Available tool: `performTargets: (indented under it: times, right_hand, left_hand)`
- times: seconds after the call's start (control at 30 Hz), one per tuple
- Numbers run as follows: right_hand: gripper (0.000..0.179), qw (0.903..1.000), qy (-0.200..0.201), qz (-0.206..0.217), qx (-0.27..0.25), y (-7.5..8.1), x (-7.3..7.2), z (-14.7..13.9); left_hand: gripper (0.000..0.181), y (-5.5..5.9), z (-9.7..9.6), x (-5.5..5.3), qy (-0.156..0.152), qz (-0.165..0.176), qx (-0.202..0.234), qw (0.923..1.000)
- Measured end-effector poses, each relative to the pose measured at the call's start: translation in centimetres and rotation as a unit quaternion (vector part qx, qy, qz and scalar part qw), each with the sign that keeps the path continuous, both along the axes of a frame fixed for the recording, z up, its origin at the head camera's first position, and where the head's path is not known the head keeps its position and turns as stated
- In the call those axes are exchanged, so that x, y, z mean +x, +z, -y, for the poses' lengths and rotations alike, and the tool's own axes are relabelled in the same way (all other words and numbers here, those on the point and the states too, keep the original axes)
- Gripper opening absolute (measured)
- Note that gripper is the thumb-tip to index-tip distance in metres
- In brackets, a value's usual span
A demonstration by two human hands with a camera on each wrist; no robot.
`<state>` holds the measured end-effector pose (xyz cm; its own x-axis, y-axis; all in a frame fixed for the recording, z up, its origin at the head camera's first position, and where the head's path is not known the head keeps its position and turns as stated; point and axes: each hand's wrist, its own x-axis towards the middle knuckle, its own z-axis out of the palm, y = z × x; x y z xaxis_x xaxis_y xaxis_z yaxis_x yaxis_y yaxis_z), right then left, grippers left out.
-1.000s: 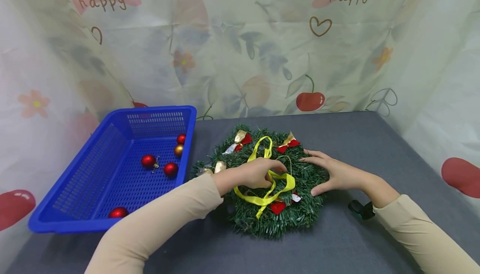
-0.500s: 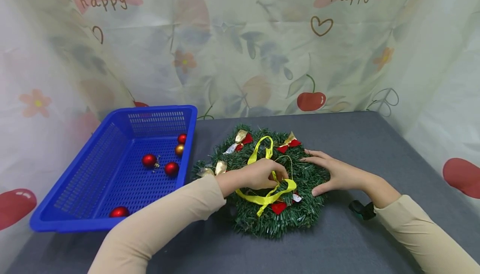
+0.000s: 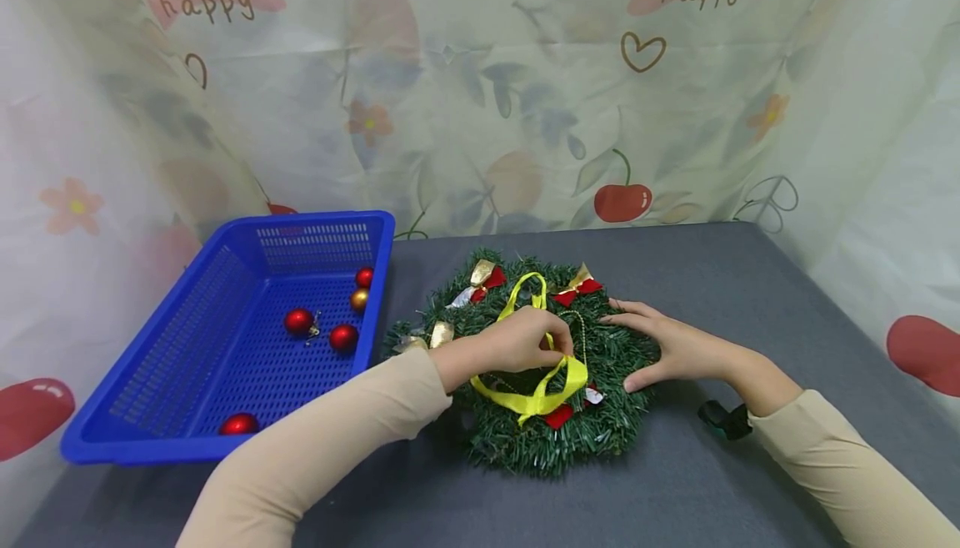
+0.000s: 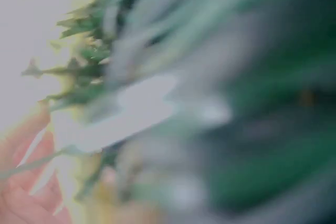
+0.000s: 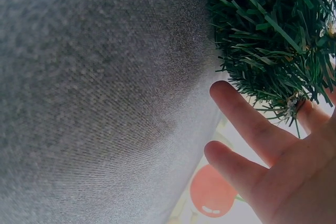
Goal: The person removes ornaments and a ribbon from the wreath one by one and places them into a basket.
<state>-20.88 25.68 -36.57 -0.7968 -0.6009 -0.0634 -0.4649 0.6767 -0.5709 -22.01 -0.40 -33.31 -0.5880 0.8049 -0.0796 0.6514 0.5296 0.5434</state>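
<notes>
On the grey table lies a green tinsel wreath [image 3: 540, 452] with red, gold and white bows. Loops of yellow ribbon [image 3: 517, 400] lie over its middle. My left hand [image 3: 517, 341] pinches the yellow ribbon between thumb and fingers, above the wreath's centre. The left wrist view is mostly blurred greenery, with part of the hand [image 4: 26, 182] at its left edge. My right hand [image 3: 682, 352] rests against the wreath's right side, thumb and fingers spread. In the right wrist view, fingers [image 5: 252, 124] stretch out beside the green tinsel [image 5: 278, 40].
A blue plastic basket [image 3: 225, 231] stands left of the wreath, holding several red baubles [image 3: 298, 321] and a gold bauble [image 3: 359, 300]. Near the right wrist is a small black object [image 3: 723, 419]. A patterned curtain [image 3: 450, 114] hangs behind the grey table [image 3: 675, 481].
My left hand has closed on the yellow ribbon and lifted slightly. The ribbon's front loop has risen with it, and its loose tail has drawn up. The right hand stays in place.
</notes>
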Motion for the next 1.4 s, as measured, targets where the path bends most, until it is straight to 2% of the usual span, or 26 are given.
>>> performTargets:
  times: [0.33, 0.8, 1.07, 1.4]
  right_hand:
    - [0.082, 1.0000, 0.000, -0.003, 0.003, -0.2, -0.1, -0.1]
    - [0.082, 1.0000, -0.002, 0.003, 0.004, 0.0, -0.1, -0.1]
    - [0.083, 1.0000, 0.000, 0.000, 0.004, 0.1, 0.0, 0.0]
    - [0.084, 1.0000, -0.001, -0.003, 0.006, -0.1, -0.1, -0.1]
  left_hand:
    - [0.012, 1.4, 0.5, 0.1, 0.014, 0.009, 0.020, 0.9997]
    - [0.007, 3.7, 2.2, 0.3, 0.048, -0.026, 0.066, 0.9964]
    - [0.008, 5.1, 3.6, 0.4, 0.063, -0.012, 0.094, 0.9935]
    - [0.008, 6.7, 4.9, 0.8, 0.091, -0.038, 0.121, 0.9878]
